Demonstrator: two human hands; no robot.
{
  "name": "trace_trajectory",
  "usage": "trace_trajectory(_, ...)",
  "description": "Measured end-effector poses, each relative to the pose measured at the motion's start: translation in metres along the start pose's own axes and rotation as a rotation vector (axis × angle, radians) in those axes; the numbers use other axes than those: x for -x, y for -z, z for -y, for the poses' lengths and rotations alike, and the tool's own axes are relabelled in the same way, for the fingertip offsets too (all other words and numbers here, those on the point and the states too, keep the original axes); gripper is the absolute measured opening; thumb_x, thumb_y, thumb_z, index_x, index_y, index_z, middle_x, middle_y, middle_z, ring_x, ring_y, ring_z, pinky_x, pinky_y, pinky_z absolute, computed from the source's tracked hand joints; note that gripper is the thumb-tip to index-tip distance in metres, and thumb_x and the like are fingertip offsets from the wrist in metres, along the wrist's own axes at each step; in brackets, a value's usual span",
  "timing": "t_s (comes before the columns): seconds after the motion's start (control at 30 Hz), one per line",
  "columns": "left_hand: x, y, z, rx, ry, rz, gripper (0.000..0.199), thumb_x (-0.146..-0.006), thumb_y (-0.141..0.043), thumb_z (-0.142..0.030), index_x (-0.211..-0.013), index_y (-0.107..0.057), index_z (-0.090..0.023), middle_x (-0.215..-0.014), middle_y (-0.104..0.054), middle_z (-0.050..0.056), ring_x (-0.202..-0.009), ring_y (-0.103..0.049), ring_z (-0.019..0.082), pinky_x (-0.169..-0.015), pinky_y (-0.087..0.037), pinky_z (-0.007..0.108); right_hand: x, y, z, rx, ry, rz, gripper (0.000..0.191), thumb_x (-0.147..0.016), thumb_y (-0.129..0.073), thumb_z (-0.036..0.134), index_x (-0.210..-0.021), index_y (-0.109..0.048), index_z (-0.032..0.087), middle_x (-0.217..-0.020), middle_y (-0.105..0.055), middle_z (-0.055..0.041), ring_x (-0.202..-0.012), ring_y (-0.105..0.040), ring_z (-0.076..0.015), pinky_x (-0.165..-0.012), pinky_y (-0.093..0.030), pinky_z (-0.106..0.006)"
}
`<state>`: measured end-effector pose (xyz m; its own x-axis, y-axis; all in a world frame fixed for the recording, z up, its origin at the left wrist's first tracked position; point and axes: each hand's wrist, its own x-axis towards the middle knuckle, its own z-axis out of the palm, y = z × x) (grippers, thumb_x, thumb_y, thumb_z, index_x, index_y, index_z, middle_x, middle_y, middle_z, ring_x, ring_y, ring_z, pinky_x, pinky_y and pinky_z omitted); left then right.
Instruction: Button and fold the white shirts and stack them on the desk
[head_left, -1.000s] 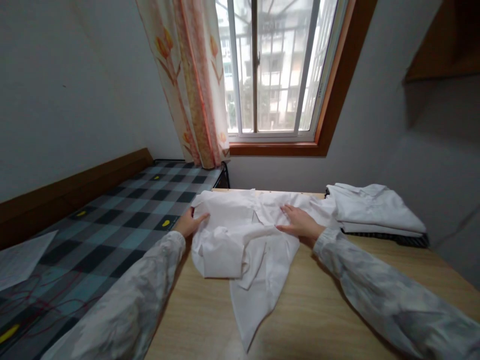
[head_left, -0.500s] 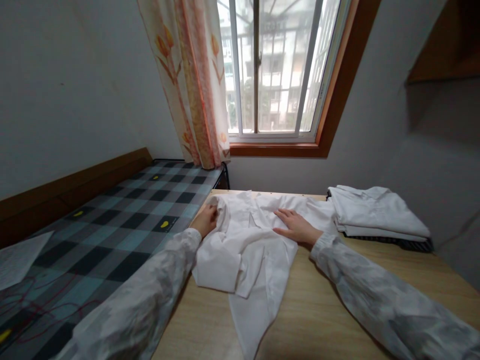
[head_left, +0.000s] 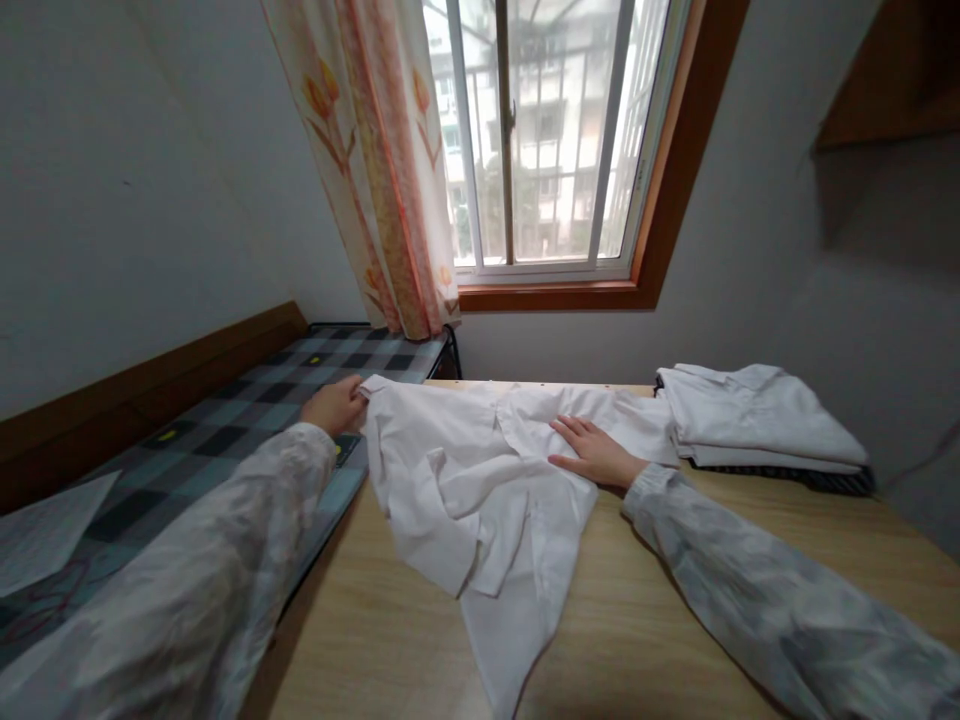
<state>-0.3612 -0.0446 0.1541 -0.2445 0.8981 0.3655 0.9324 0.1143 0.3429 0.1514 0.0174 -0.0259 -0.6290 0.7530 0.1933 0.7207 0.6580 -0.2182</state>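
A crumpled white shirt [head_left: 442, 450] is spread over the light wooden table [head_left: 600, 620], with one pointed part hanging toward the near side. My left hand [head_left: 335, 405] pinches the shirt's far left corner and holds it out past the table's left edge, over the bed. On the right part of the shirt, my right hand [head_left: 596, 452] lies flat with its fingers spread. To the right, a stack of folded white clothes [head_left: 757, 415] rests on something dark and striped, mostly hidden beneath it.
A bed with a checked cover [head_left: 262, 400] adjoins the table's left side. A paper sheet [head_left: 56, 525] and thin red cords lie on it. Behind are a floral curtain [head_left: 382, 180] and a window [head_left: 555, 150]. A wooden shelf [head_left: 892, 80] juts out at upper right.
My left hand has moved left, pulling the shirt's corner outward and stretching the cloth's left part. My right hand has stayed in place on the shirt. The view has shifted slightly.
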Motion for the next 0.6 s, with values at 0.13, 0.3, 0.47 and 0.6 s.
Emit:
trace_trajectory(0.13, -0.008, 0.061, -0.003, -0.490, 0.074, -0.085, 0.046, -0.106, -0.042, -0.056, -0.112, -0.068, -0.019, -0.099, -0.073, 0.011, -0.102, -0.067, 0.031, -0.100, -0.048, 0.049, 0.000, 0.000, 0.000, -0.002, 0.000, -0.009, 0.081, -0.106, -0.052, 0.069, -0.170, -0.043, 0.020, -0.176, -0.040, -0.0181, -0.162, -0.038, -0.0372, -0.133, -0.031, -0.053)
trace_trajectory(0.3, -0.005, 0.070, -0.010, -0.524, -0.091, -0.194, 0.041, -0.105, -0.045, -0.047, -0.116, -0.069, -0.017, -0.117, -0.073, 0.012, -0.109, -0.064, 0.028, -0.105, -0.045, 0.043, 0.002, 0.007, 0.007, -0.004, -0.012, -0.035, 0.079, -0.105, -0.055, 0.068, -0.167, -0.049, 0.020, -0.172, -0.046, -0.0188, -0.157, -0.044, -0.0378, -0.130, -0.035, -0.053)
trace_trajectory(0.47, 0.019, 0.021, -0.021, -0.046, -0.217, 0.516, 0.036, -0.079, -0.069, -0.059, -0.084, -0.073, -0.024, -0.080, -0.072, 0.005, -0.080, -0.067, 0.024, -0.077, -0.051, 0.031, 0.003, 0.027, 0.021, -0.025, -0.034, -0.096, 0.062, -0.103, -0.061, 0.062, -0.147, -0.066, 0.019, -0.150, -0.066, -0.0174, -0.137, -0.061, -0.0335, -0.118, -0.046, -0.045)
trace_trajectory(0.6, 0.031, -0.012, -0.033, 0.297, -0.188, 0.957, 0.055, -0.081, -0.061, -0.078, -0.075, -0.073, -0.025, -0.080, -0.074, 0.008, -0.077, -0.071, 0.027, -0.070, -0.055, 0.034, -0.014, 0.055, 0.010, -0.049, -0.123, -0.266, 0.040, -0.107, -0.056, 0.051, -0.123, -0.075, 0.019, -0.131, -0.074, -0.0141, -0.121, -0.067, -0.0288, -0.111, -0.048, -0.039)
